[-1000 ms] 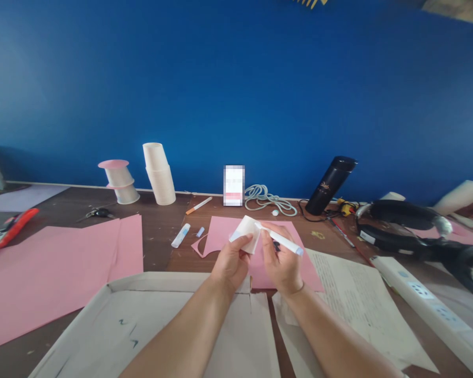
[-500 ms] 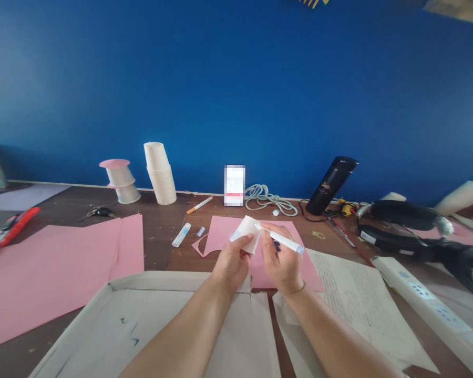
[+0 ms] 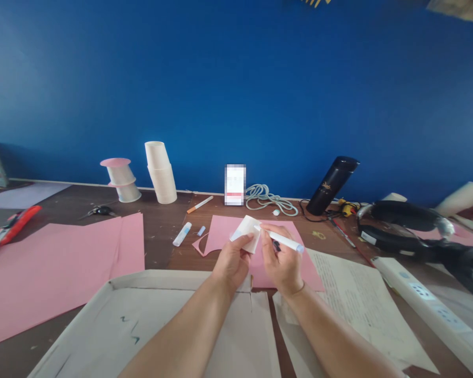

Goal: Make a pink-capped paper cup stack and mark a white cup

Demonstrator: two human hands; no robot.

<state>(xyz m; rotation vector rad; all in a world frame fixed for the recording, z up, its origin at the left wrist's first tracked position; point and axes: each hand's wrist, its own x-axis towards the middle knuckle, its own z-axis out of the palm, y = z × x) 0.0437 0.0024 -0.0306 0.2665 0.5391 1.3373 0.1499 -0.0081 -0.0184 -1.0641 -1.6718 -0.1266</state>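
My left hand (image 3: 233,265) grips a small white paper cup (image 3: 251,224) tilted over the pink paper (image 3: 219,231). A pale blue patch shows on the cup's side. In my right hand (image 3: 283,265) is a white marker (image 3: 284,241) with a light blue end, its tip at the cup's wall. Whether the tip touches is too small to tell. A small blue cap (image 3: 201,230) and a glue stick (image 3: 182,234) lie left of my hands, near a cut pink scrap (image 3: 199,245).
At the back stand stacked white cups (image 3: 161,181), cups with pink discs (image 3: 120,176), a phone (image 3: 235,184) and a leaning black flask (image 3: 331,186). A cardboard tray (image 3: 157,320) lies in front. To the right are a power strip (image 3: 421,294) and headphones (image 3: 394,226). A red cutter (image 3: 19,226) lies left.
Both hands keep nearly the same pose, with cup and marker in place. The view has shifted very slightly.
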